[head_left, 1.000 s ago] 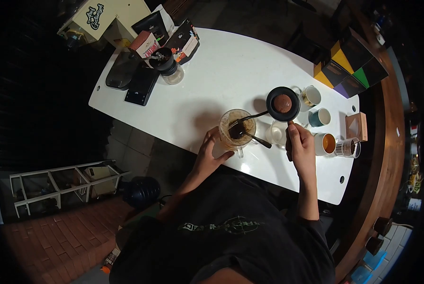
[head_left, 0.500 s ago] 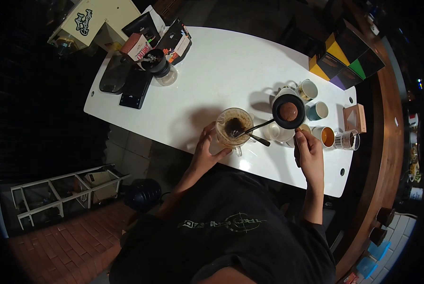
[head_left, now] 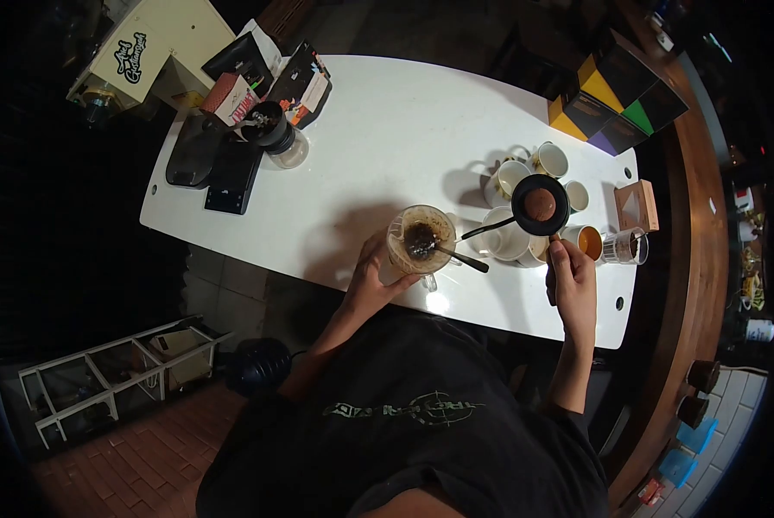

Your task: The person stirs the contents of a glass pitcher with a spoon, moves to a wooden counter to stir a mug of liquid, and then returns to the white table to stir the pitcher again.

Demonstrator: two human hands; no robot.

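Note:
My left hand (head_left: 370, 281) grips the near side of a glass dripper (head_left: 421, 238) holding wet brown coffee grounds. A dark spoon (head_left: 469, 259) rests in the dripper, its handle pointing right. My right hand (head_left: 571, 281) holds the handle of a black gooseneck kettle (head_left: 540, 205), seen from above. The kettle hangs over a white cup (head_left: 506, 244), and its thin spout points left, ending just right of the dripper's rim.
On the white table (head_left: 387, 138), several cups cluster around the kettle, among them a white mug (head_left: 501, 179) and a cup of amber liquid (head_left: 587, 243). A small glass (head_left: 624, 247), wooden box (head_left: 636, 205), coloured boxes (head_left: 616, 104), grinder (head_left: 270, 129) and black scale (head_left: 230, 177) stand farther off.
My right hand has carried the kettle to the right, and its spout has drawn back from over the grounds to beside the dripper. My left hand stays on the dripper.

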